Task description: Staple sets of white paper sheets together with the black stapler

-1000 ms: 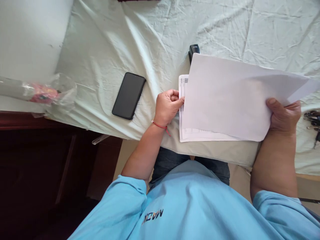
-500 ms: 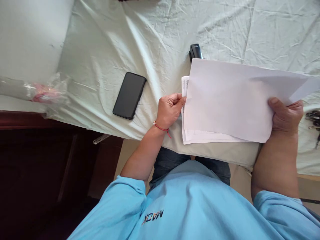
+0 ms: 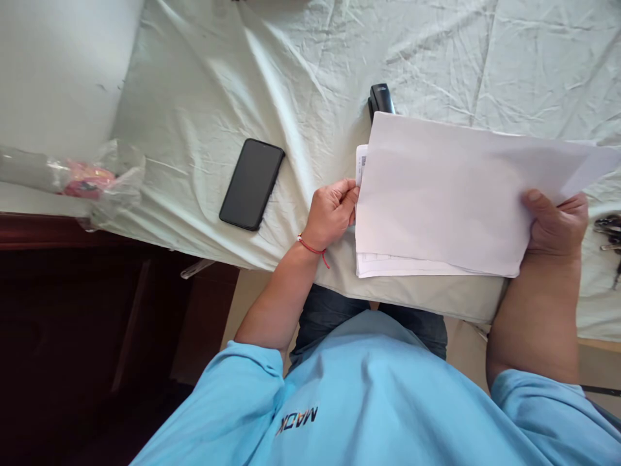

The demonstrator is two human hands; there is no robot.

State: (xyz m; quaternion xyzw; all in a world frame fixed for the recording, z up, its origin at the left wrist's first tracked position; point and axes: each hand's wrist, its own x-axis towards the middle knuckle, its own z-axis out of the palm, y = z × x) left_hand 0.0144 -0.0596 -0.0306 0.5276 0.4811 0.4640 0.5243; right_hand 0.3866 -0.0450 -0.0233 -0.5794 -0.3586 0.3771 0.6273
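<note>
White sheets of paper (image 3: 441,194) lie slightly fanned at the table's front edge, the top one blank. Beneath it, printed sheets (image 3: 383,265) show along the left and lower edges. My left hand (image 3: 332,210), with a red string at the wrist, pinches the left edge of the papers between thumb and fingers. On the right side, my right hand (image 3: 557,217) grips the sheets, thumb on top and fingers underneath. Just past the papers' upper left corner, a black stapler (image 3: 381,98) sticks out, its front part hidden under them.
A black phone (image 3: 251,184) lies on the pale green tablecloth (image 3: 310,71) to the left. Farther left is a clear plastic wrapping with something pink (image 3: 90,180) inside. A bunch of keys (image 3: 609,226) rests at the right edge. Dark wooden furniture (image 3: 72,310) stands at lower left.
The printed sheets underneath have slid a little to the right, so less of them shows at the left edge. My left hand has shifted slightly right with them.
</note>
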